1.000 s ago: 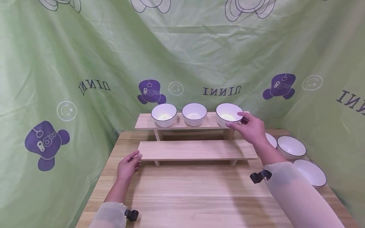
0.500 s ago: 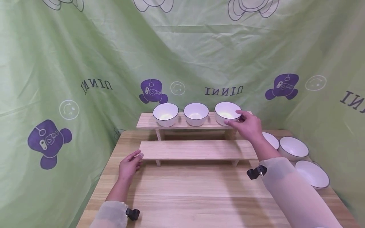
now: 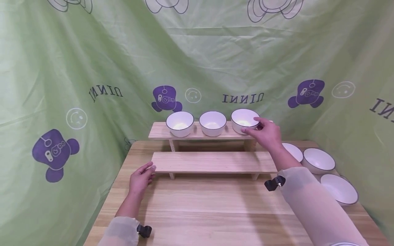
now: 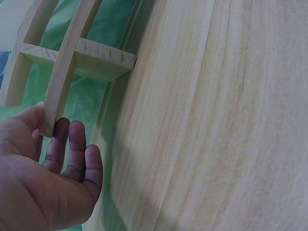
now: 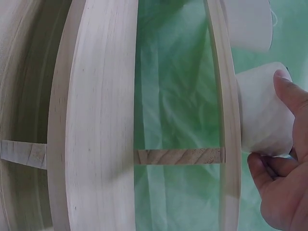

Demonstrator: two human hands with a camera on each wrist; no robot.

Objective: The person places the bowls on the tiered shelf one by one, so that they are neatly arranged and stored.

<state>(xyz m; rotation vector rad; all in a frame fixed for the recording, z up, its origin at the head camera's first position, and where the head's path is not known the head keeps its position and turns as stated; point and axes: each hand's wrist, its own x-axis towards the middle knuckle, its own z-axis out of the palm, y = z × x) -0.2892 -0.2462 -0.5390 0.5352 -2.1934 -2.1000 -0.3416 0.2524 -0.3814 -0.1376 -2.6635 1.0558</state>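
My right hand [image 3: 267, 134] grips a white bowl [image 3: 243, 119] with a dark rim at the right end of the upper wooden shelf board [image 3: 157, 131]. The thumb is at the near side of the bowl's rim, the fingers round its right side. In the right wrist view the bowl [image 5: 264, 110] stands upright, its base at the board. Two like bowls, a left one [image 3: 180, 124] and a middle one [image 3: 213, 124], stand on the same board. My left hand [image 3: 141, 179] holds the left end of the lower shelf board [image 3: 212, 162], pinching it between thumb and fingers [image 4: 57, 144].
At the table's right side are more white bowls: one [image 3: 292, 152] partly behind my right forearm, another [image 3: 318, 160] beside it, and a nearer one [image 3: 340, 189]. The wooden table [image 3: 209, 205] extends in front of the shelf. A green curtain [image 3: 197, 61] hangs close behind.
The right hand has slid its bowl left, nearer the middle bowl, and slightly back on the upper board. The left hand keeps its hold on the lower board. The head view has shifted slightly.
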